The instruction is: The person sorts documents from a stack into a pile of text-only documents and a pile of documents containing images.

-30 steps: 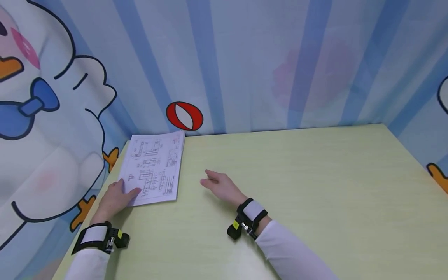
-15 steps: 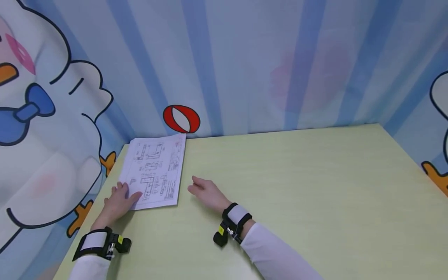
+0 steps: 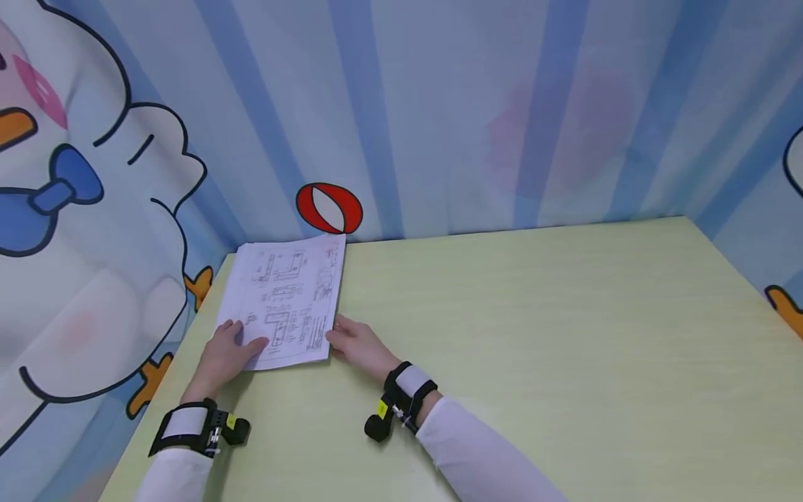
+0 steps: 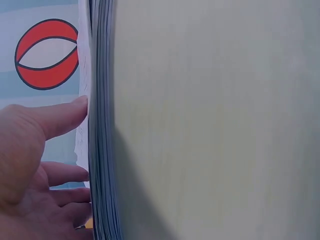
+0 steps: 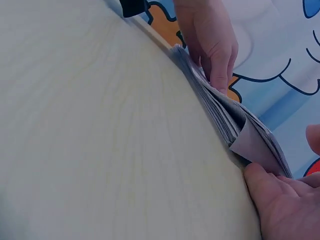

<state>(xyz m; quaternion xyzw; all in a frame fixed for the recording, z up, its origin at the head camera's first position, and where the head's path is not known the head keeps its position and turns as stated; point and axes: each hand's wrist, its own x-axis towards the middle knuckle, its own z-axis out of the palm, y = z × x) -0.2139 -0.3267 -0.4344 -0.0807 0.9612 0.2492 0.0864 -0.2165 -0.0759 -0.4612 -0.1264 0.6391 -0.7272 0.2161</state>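
Resting at the left of the head view, the stack of technical drawings (image 3: 282,300) lies on the pale green tabletop (image 3: 533,335), just below a printed red-and-white ball (image 3: 329,208) on the blue-striped backdrop (image 3: 439,104). I have my left hand (image 3: 222,355) on its lower left corner, thumb on the top sheet, grip loose rather than clenched. My right hand (image 3: 364,348) touches the lower right edge, likewise unclenched: in the right wrist view I see its straight fingers under a bent sheet (image 5: 255,147) at lower right, thumb apart.
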